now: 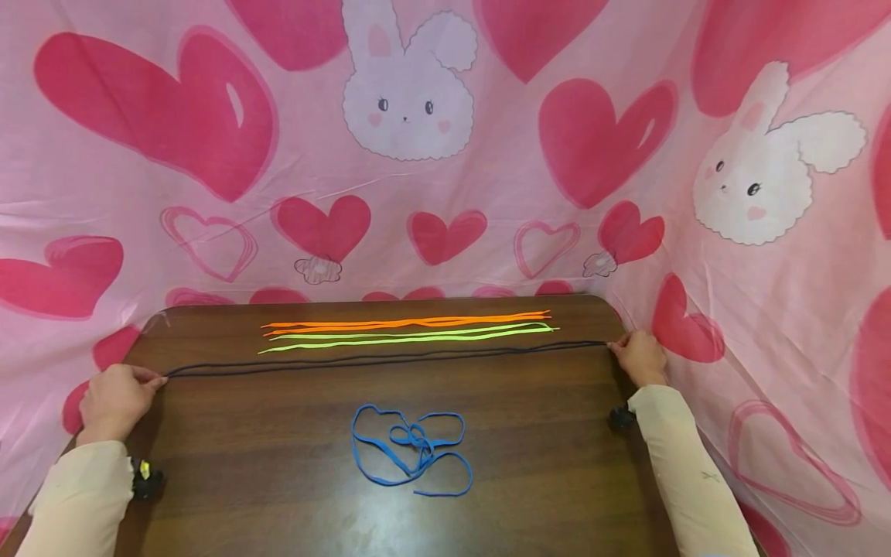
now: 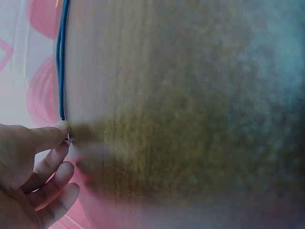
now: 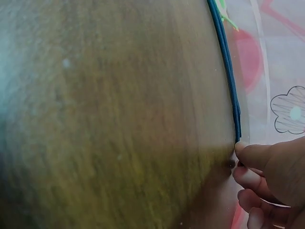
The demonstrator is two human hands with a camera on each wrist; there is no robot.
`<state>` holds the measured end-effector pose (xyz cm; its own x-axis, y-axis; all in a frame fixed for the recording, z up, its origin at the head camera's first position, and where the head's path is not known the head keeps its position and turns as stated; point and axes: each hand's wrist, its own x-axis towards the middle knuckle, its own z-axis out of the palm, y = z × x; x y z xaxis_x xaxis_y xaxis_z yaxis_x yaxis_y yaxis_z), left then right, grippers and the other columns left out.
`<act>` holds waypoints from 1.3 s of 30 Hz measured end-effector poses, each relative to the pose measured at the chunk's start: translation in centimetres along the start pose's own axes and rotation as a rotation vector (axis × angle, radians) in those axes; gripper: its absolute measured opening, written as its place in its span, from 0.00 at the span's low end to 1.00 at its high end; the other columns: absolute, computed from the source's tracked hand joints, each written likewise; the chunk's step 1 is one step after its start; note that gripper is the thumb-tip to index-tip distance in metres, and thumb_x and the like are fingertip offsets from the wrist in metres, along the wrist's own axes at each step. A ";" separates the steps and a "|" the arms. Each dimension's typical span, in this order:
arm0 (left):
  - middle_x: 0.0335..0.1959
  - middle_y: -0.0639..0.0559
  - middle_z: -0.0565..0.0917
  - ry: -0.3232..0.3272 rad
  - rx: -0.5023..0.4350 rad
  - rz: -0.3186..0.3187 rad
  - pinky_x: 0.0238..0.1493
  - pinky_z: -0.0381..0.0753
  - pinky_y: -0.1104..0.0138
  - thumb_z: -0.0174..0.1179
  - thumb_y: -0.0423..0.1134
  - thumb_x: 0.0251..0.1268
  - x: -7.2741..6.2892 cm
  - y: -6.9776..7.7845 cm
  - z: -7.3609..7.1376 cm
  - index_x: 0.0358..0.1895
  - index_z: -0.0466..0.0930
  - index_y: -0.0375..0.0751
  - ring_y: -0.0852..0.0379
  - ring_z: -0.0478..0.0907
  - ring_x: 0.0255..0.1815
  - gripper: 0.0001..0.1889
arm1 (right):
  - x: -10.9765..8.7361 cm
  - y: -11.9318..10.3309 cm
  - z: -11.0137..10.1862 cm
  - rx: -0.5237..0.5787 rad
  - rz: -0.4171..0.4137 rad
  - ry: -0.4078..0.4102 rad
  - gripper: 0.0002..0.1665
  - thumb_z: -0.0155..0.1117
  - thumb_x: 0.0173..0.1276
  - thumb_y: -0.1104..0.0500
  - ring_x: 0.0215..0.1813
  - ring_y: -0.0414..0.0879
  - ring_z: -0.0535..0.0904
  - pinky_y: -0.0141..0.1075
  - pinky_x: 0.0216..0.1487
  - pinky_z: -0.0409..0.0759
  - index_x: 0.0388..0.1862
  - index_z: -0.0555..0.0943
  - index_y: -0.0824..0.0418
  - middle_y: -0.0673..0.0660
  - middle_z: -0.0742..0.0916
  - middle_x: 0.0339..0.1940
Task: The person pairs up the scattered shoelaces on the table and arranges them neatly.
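A long dark shoelace, doubled into two strands, stretches across the table between both hands. Its left end is pinched between thumb and forefinger of my left hand, near the table's left edge. My right hand pinches the other end at the right edge. In the left wrist view the dark lace runs up from the left fingertips. The right wrist view has the lace leading up from the right thumb and finger. Nearer the front, a blue shoelace lies in loose loops.
Behind the dark lace, orange laces and yellow-green laces lie straight, side by side. The brown wooden table meets a pink cloth with hearts and rabbits at its back and sides.
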<state>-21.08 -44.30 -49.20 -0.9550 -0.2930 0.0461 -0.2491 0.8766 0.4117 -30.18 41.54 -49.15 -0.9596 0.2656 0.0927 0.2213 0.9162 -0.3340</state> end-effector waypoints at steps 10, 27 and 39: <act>0.43 0.17 0.80 0.013 -0.006 0.034 0.23 0.70 0.46 0.66 0.38 0.66 -0.4 0.0 -0.1 0.42 0.86 0.28 0.17 0.75 0.37 0.13 | 0.0 0.3 0.1 0.025 -0.029 -0.028 0.14 0.68 0.69 0.54 0.41 0.67 0.81 0.55 0.38 0.76 0.35 0.87 0.67 0.70 0.88 0.37; 0.36 0.31 0.87 0.085 -0.073 0.336 0.28 0.78 0.45 0.63 0.33 0.62 -1.8 7.9 0.3 0.45 0.84 0.27 0.31 0.83 0.35 0.12 | -1.8 -7.5 -1.8 0.146 -0.271 -0.005 0.14 0.60 0.72 0.63 0.40 0.61 0.83 0.56 0.45 0.81 0.49 0.85 0.72 0.70 0.88 0.42; 0.35 0.48 0.88 -0.260 -0.142 0.638 0.43 0.85 0.52 0.67 0.31 0.64 -7.1 22.4 4.5 0.43 0.87 0.33 0.52 0.84 0.36 0.08 | -9.1 -18.2 2.3 0.257 -0.591 -0.312 0.10 0.68 0.70 0.61 0.37 0.44 0.80 0.42 0.43 0.82 0.47 0.87 0.64 0.53 0.89 0.37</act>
<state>-20.66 -20.86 -44.44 -0.9196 0.3780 0.1066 0.3792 0.7837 0.4921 -25.81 21.81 -46.05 -0.9197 -0.3870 0.0666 -0.3622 0.7704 -0.5246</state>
